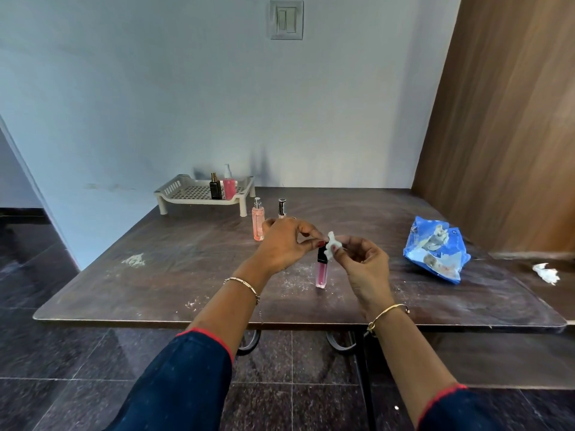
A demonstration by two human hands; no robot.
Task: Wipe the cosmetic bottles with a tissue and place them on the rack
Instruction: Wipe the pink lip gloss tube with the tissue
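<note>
Steadiness matters at frame centre: left hand (284,244) pinches the cap of the gloss tube (321,273), right hand (365,262) pinches the tissue (332,245), which should rub down to the base.

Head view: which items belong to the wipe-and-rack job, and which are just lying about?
Job: lip gloss tube in left hand; tissue in right hand; rack holding black bottle and pink spray bottle; peach spray bottle and black-capped tube on the table; blue tissue pack.
Lying about: crumpled tissue far right; wall switch.
</note>
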